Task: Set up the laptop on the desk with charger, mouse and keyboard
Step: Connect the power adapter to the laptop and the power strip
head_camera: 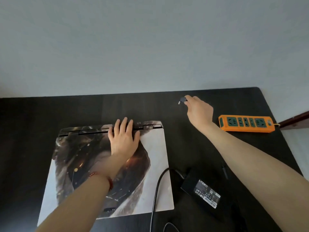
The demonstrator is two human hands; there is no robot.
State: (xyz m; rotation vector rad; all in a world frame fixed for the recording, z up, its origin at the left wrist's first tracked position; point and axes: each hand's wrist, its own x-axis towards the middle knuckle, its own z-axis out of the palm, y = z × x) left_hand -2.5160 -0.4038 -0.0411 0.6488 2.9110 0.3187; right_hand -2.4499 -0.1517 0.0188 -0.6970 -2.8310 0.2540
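head view: closed laptop (107,166) lies flat on the desk (25,131), left hand (124,137) flat at its far hinge edge. right hand (198,108) pinches the charger plug (182,99) beyond the laptop's far-right corner, tip pointing left, nearer to any rear port.

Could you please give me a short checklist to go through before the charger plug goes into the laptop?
1. Plug held firmly: ok. The right hand pinches the charger plug, metal tip free and pointing left.
2. Laptop steadied: ok. The left hand lies flat on the closed laptop near its rear hinge edge.
3. Charging port located: cannot tell. No port shows from this view.
4. Cable free of snags: cannot tell. One cable crosses the laptop's right edge; its full run is hard to follow on the dark desk.
5. Power brick stable: ok, flat on the desk.
6. Mains supply connected: cannot tell. The orange power strip shows no plug in its sockets.
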